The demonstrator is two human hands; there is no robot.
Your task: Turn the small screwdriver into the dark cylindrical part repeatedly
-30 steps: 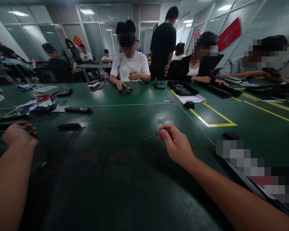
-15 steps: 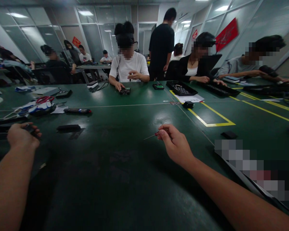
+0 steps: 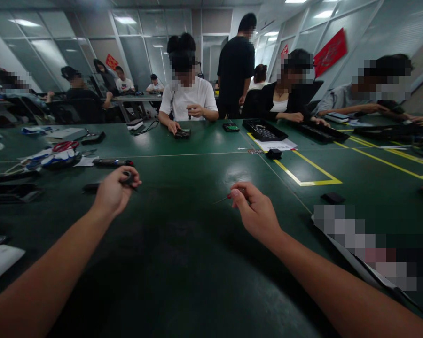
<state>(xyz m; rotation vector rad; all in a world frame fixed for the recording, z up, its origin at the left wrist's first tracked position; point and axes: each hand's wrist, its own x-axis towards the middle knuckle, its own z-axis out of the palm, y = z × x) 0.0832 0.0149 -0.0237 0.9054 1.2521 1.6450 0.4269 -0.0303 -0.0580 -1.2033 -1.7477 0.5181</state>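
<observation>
My left hand (image 3: 114, 190) is raised above the left part of the green table, its fingers closed around a small dark object (image 3: 127, 178) mostly hidden by them. Behind that hand lies a black flat piece (image 3: 90, 188), partly covered by the wrist. My right hand (image 3: 254, 206) pinches a thin screwdriver (image 3: 221, 200) with a red part near the fingers. Its slim shaft points left, towards the middle of the table, touching nothing that I can see. A wide gap separates the two hands.
At the left are a black tray (image 3: 12, 192), a dark pen-shaped tool (image 3: 113, 162) and red-handled scissors (image 3: 66, 145). A black block (image 3: 333, 197) lies at the right. Across the table, a co-worker (image 3: 188, 96) handles a small device (image 3: 182, 134); other people sit beside black trays (image 3: 264, 129).
My left hand has swung right from the black tray at the left, carrying the small dark object. My right hand and the screwdriver have hardly moved.
</observation>
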